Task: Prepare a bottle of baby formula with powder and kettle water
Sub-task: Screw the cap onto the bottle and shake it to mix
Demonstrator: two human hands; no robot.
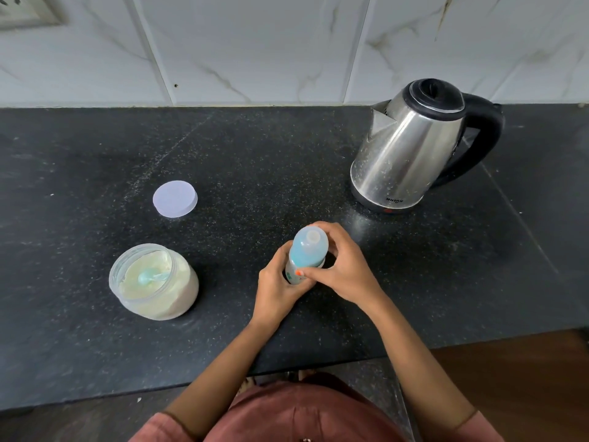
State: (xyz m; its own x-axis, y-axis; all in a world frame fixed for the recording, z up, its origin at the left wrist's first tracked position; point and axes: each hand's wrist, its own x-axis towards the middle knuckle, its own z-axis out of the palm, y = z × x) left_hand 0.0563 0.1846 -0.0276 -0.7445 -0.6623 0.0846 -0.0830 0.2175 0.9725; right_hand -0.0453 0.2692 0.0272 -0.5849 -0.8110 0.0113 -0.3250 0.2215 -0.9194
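A small baby bottle with a pale blue cap stands upright on the black counter, near the front middle. My left hand wraps around its lower body. My right hand grips the capped upper part from the right. To the left sits an open clear jar of cream formula powder with a light blue scoop lying in it. The jar's white lid lies flat behind it. A steel kettle with a black handle and shut lid stands at the back right.
A white marble-tiled wall rises behind the counter, with a socket at the top left. The counter's front edge runs just ahead of my body, and a brown floor shows at the lower right.
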